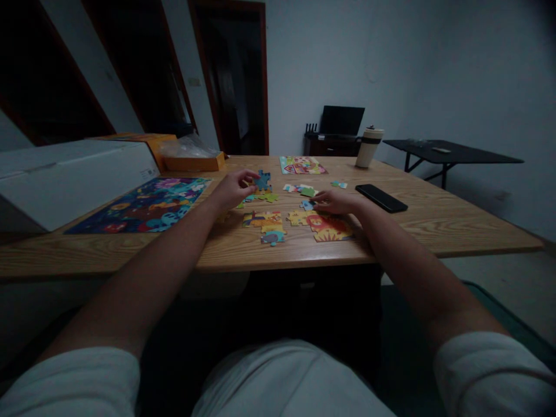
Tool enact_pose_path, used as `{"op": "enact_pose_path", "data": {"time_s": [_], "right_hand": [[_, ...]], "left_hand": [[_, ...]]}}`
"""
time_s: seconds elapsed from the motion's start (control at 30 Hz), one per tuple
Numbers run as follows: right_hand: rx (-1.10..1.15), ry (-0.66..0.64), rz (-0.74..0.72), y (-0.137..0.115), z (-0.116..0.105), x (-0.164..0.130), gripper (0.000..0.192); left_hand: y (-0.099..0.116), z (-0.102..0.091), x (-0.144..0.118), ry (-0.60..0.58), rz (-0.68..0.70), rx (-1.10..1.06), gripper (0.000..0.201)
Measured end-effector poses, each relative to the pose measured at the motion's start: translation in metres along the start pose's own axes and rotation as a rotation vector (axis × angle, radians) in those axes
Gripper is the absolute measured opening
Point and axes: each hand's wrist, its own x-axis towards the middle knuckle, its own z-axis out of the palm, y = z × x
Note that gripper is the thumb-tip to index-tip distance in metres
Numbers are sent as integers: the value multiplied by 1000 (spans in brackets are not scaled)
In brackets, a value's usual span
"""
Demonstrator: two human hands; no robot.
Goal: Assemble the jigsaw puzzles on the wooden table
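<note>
My left hand (237,188) pinches a blue jigsaw piece (263,180), tilted up off the table. Under it lie loose green pieces (266,197). My right hand (333,202) rests low over the table with its fingers bent down at a light blue piece (307,205); whether they grip it I cannot tell. Nearer me is a joined section with a red and orange lion (330,226). To its left sits another joined section (264,220) in yellow and orange, with a grey-blue animal at its lower end. Green and pale pieces (308,191) lie just beyond my right hand.
A colourful dark picture sheet (145,205) lies on the left beside a long white box (78,179). Behind are an orange tray with clear plastic (195,162) and another picture (302,165). On the right are a black phone (381,198) and a cream tumbler (369,148).
</note>
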Motion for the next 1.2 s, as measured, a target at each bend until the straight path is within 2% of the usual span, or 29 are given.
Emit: {"op": "enact_pose_path", "data": {"time_s": [0.1, 0.27, 0.37, 0.47, 0.57, 0.73, 0.87, 0.93, 1.03, 1.1, 1.2], "right_hand": [[-12, -2, 27, 3, 1, 1, 43], [-21, -7, 18, 3, 1, 2, 40], [-28, -37, 3, 1, -1, 1, 38], [-21, -63, -14, -1, -4, -2, 38], [-4, -55, -36, -2, -6, -4, 38], [14, -28, -13, -4, -6, -5, 41], [31, -51, 36, -10, -7, -5, 44], [44, -70, 80, -13, -7, -6, 48], [91, -29, 107, -19, -5, -5, 48], [125, 54, 58, -23, -2, -5, 47], [165, 137, 18, -28, 1, -3, 45]], "left_hand": [[0, 0, 0, -5, -5, -5, 30], [-1, 5, -2, -20, -13, -28, 30], [7, 12, -3, -103, -61, -117, 31], [20, 22, -1, -249, -91, -152, 31], [29, 37, 8, -377, -62, -100, 28], [33, 67, 14, -412, -14, -36, 38], [34, 75, 8, -488, -4, 177, 39], [34, 74, 6, -531, 31, 296, 35], [33, 73, 6, -496, 192, 404, 33], [31, 74, 7, -492, 281, 384, 35], [26, 78, 7, -562, 307, 330, 38]]}}
